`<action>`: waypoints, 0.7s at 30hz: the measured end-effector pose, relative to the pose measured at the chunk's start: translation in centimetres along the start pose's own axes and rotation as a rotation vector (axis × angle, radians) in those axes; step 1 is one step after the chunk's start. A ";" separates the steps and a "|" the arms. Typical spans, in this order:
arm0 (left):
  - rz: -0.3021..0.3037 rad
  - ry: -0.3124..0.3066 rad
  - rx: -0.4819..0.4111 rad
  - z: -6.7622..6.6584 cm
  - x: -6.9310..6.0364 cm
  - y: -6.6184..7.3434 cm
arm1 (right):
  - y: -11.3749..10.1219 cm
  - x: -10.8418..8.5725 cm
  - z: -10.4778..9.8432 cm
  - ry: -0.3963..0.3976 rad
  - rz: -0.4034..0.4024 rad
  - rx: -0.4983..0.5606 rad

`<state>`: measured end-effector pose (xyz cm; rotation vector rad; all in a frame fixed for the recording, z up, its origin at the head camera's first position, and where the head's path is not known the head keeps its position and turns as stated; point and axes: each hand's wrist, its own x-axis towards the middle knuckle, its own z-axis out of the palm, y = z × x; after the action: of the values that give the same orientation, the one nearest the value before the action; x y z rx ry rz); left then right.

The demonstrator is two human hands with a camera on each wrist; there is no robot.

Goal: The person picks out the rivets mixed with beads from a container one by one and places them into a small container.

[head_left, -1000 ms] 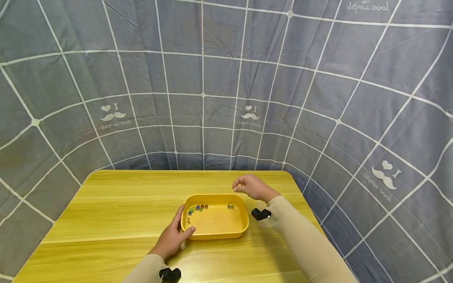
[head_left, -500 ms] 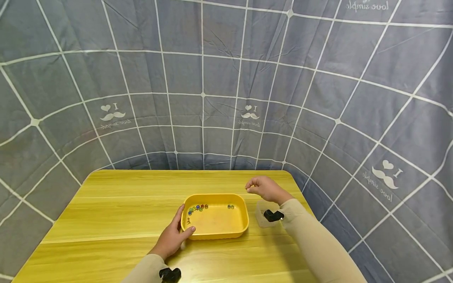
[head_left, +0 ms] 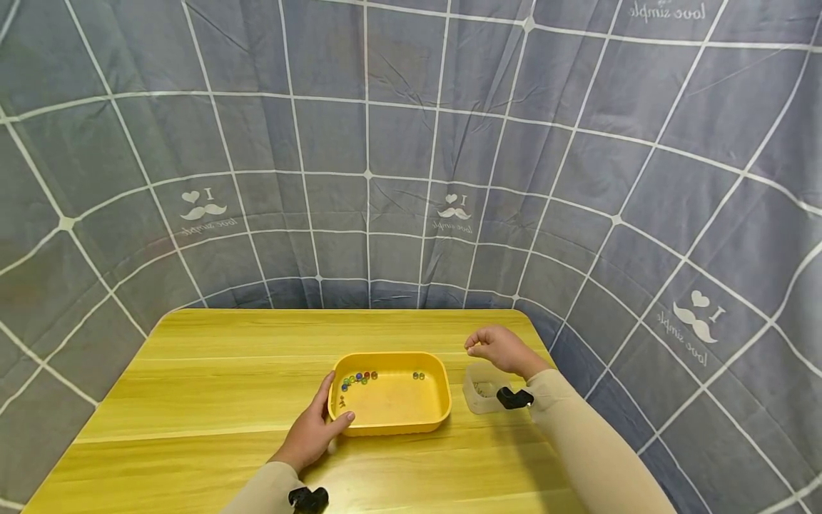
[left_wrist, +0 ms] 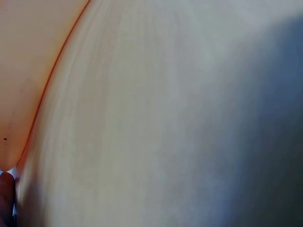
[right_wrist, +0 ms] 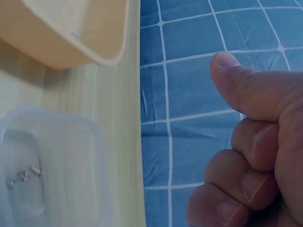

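Note:
My left hand [head_left: 315, 425] holds the yellow plastic basin [head_left: 392, 427] by its left end, thumb over the near rim and fingers along the outer side. Several coloured glass marbles [head_left: 359, 376] sit at the basin's left, with small brassy pieces near them; two marbles [head_left: 419, 375] lie at the far right. Just beyond a clear plastic box [head_left: 474, 405] hovers my right hand [head_left: 504, 350]. In the right wrist view its thumb [right_wrist: 246, 87] reaches forward and its other visible fingers are curled. Whether anything is pinched behind the thumb is hidden. Small metal screws [right_wrist: 24, 176] lie inside the box.
The yellow wood-grain table [head_left: 212, 400] carries the basin, with the clear box close to its right. A grey gridded curtain [head_left: 398, 157] surrounds the far and side edges of the table. Dark wrist mounts [head_left: 514, 397] show on both sleeves.
My right hand has moved rightward from beyond the basin's far right corner to above the clear box's far side, uncovering the box. My left hand and the basin have stayed in place.

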<state>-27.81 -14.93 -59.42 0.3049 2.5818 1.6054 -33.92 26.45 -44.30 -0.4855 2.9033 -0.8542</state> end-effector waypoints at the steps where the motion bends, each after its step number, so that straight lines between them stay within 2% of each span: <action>1: 0.000 0.000 0.001 0.0 0.0 0.0 | 0.2 -0.1 0.0 0.003 0.001 -0.007; 10: 0.007 0.001 0.006 0.0 0.1 -0.1 | 1.5 -1.2 -0.2 0.010 0.063 -0.001; 21: 0.006 -0.005 -0.001 -0.1 0.0 -0.3 | 3.2 -2.6 0.1 0.035 0.093 -0.001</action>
<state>-27.85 -15.18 -59.69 0.3171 2.5785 1.6061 -32.30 29.80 -46.19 -0.3354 2.9315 -0.8568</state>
